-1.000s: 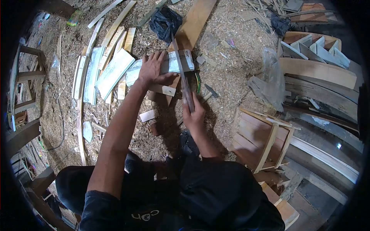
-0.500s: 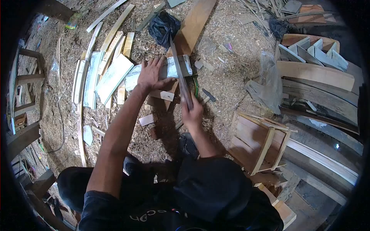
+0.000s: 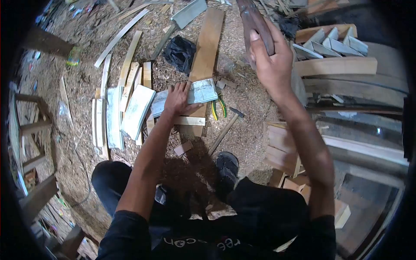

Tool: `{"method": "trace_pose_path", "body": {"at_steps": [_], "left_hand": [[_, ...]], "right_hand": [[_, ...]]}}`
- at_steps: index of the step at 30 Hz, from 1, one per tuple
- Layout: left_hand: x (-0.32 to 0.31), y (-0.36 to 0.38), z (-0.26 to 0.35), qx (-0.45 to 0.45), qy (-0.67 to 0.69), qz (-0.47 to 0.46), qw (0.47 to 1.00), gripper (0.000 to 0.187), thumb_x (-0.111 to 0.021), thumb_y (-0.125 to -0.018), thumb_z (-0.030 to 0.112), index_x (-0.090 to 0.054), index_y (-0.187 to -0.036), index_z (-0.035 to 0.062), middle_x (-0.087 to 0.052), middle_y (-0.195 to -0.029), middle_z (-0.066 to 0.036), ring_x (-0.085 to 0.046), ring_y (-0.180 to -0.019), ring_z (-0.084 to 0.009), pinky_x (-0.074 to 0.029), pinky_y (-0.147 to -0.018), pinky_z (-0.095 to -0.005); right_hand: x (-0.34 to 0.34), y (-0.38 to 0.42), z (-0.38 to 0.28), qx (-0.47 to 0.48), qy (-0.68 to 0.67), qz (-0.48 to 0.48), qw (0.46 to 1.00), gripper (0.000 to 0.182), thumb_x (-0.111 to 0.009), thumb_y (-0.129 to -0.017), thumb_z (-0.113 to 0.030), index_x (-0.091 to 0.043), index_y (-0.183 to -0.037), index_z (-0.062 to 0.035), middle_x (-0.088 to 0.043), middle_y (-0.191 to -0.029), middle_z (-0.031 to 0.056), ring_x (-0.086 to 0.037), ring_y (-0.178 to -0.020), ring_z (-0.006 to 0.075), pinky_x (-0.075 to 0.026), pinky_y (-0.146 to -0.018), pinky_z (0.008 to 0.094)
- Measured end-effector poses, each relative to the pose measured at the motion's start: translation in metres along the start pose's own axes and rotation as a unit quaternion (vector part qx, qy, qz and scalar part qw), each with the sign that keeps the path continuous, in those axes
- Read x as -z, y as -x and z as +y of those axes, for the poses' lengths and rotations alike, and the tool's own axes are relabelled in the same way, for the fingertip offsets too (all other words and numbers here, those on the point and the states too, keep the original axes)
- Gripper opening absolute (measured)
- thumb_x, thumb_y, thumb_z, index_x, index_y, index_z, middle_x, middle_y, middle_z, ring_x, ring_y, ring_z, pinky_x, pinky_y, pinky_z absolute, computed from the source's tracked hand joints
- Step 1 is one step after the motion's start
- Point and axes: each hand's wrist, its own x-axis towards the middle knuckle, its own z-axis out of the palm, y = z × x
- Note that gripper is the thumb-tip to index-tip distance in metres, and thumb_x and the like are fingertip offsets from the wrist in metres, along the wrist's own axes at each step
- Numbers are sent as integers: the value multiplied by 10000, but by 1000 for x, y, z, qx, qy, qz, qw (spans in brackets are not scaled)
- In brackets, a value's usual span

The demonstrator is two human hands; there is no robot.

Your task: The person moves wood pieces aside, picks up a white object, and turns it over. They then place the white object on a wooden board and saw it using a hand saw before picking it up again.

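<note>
My left hand (image 3: 177,99) lies on a white-painted board (image 3: 203,92), its fingers toward the far edge and its thumb stretched to the right. A brown plank (image 3: 208,41) runs away beyond that board, and a short pale wood strip (image 3: 190,121) lies on the near side. At the upper right, my right hand (image 3: 274,65) is raised near the camera, wrapped around the brown handle of a handsaw (image 3: 255,28). The rest of the saw is mostly hidden or beyond the frame. Green-and-yellow handled pliers (image 3: 222,106) and a hammer (image 3: 224,132) lie right of the board.
More white boards (image 3: 138,111) and wood strips lie to the left. A black plastic bag (image 3: 180,54) rests beside the brown plank. Curved timbers (image 3: 336,66) and a wooden box frame (image 3: 281,147) stand on the right. Sawdust and shavings cover the floor (image 3: 247,151).
My right hand has lifted the handsaw off the white board, up and to the right. My left hand stays on the board. The view has shifted, and the pliers show more fully.
</note>
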Motion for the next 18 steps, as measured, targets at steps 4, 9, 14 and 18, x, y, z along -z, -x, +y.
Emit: {"method": "trace_pose_path", "body": {"at_steps": [4,9,14,18], "left_hand": [[3,-9,-6,-50,-6,-5,999,1118,-653,-722,773,-388,-1474,-10,-527,-1373,-182,-487,-1281,-353,-349,-1075,-558],[7,-4,-8,-63,8,-1,998,1092,-641,-737,766,-408,-1454,-24,-527,-1381,-196,-486,-1282,-362,-357,-1068,-520],[-2,-4,-17,-76,22,6,997,1104,-703,-712,736,-409,-1463,-18,-518,-1389,-220,-492,-1284,-370,-337,-1090,-533],[14,-2,-3,-66,18,3,998,1027,-761,-670,683,-516,-1380,-19,-524,-1316,-180,-496,-1247,-357,-364,-1061,-503]], "right_hand": [[4,35,-4,-114,63,-20,991,418,-636,-986,-296,-603,-1266,12,-644,-768,32,-586,-674,58,-464,-584,242],[-29,153,79,-73,224,119,965,470,-608,-1008,-303,-589,-1275,83,-693,-987,138,-662,-873,161,-536,-745,297],[-93,253,91,-157,106,144,971,456,-620,-990,-233,-560,-1337,57,-690,-1152,195,-670,-1081,222,-516,-908,341],[-112,290,114,-203,61,169,962,423,-626,-983,-211,-576,-1311,51,-706,-1087,174,-689,-991,206,-535,-852,338]]}}
